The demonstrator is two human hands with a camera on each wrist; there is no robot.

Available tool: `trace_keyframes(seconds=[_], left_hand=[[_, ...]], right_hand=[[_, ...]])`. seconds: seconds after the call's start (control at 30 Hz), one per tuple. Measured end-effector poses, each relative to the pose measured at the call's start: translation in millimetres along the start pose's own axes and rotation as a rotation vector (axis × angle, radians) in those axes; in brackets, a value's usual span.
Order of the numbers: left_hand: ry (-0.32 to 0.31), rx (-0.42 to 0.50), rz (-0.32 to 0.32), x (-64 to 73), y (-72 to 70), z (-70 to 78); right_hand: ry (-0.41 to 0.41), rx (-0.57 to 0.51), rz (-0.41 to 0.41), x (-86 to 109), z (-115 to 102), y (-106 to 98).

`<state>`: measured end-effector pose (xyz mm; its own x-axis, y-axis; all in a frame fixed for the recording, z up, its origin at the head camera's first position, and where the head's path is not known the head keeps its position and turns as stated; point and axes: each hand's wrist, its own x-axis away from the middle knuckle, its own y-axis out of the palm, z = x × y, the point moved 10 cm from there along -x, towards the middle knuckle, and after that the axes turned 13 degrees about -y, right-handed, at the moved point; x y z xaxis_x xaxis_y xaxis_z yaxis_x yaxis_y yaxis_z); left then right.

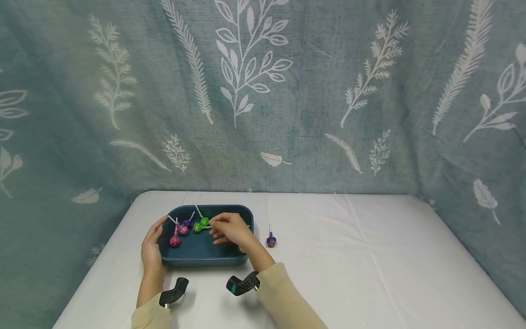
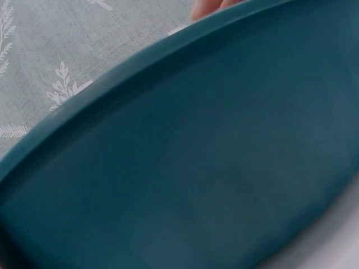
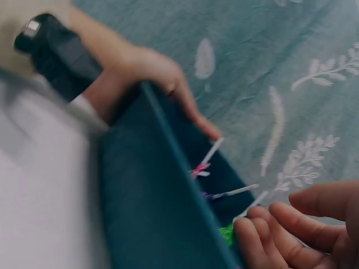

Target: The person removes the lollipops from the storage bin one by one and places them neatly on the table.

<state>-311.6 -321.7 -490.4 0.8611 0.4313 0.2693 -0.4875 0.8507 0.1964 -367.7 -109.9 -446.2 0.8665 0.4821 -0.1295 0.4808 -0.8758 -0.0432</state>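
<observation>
A dark teal tray [image 1: 201, 262] sits at the left of the table. My left hand [image 1: 151, 249] rests along its left side, fingers fairly straight and fingertips at the rim; its thumb is hidden. Over the tray, my right hand [image 1: 232, 230] pinches the stick of a green lollipop [image 1: 198, 227], though the fingers partly cover the contact. Another green lollipop [image 1: 204, 220] lies just behind it. Pink lollipops [image 1: 175, 240] and a purple lollipop [image 1: 187, 223] lie in the tray's left part. The right wrist view shows the bent right fingers [image 3: 253, 238] beside green wrapper [image 3: 226, 234].
One purple lollipop [image 1: 271, 241] lies on the white tablecloth [image 1: 349, 265] right of the tray, stick pointing away. A leaf-patterned curtain [image 1: 304, 105] hangs behind the table. Black wrist cameras [image 1: 174, 291] sit on both forearms. A small white tip [image 1: 248, 226] shows at the tray's right side.
</observation>
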Motion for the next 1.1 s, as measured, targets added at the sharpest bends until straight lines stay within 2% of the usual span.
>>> trace_keyframes(seconds=[0.27, 0.5, 0.67, 0.83, 1.1], left_hand=[[-0.005, -0.014, 0.017, 0.1, -0.8, -1.3], [0.009, -0.009, 0.013, -0.1, -0.5, -0.3], [0.022, -0.005, 0.005, -1.3, -0.2, 0.0], [0.023, -0.007, 0.014, -2.6, -1.5, -0.6], [0.035, -0.02, 0.011, -5.0, -1.6, -1.1]], right_hand=[[0.037, -0.02, -0.029, -11.3, 13, 22], [0.046, -0.042, -0.097, -24.2, 7, 42], [0.092, -0.077, -0.104, -34.0, 11, 52], [0.154, -0.092, -0.116, -36.9, 20, 61], [0.165, -0.06, -0.141, -39.0, 22, 73]])
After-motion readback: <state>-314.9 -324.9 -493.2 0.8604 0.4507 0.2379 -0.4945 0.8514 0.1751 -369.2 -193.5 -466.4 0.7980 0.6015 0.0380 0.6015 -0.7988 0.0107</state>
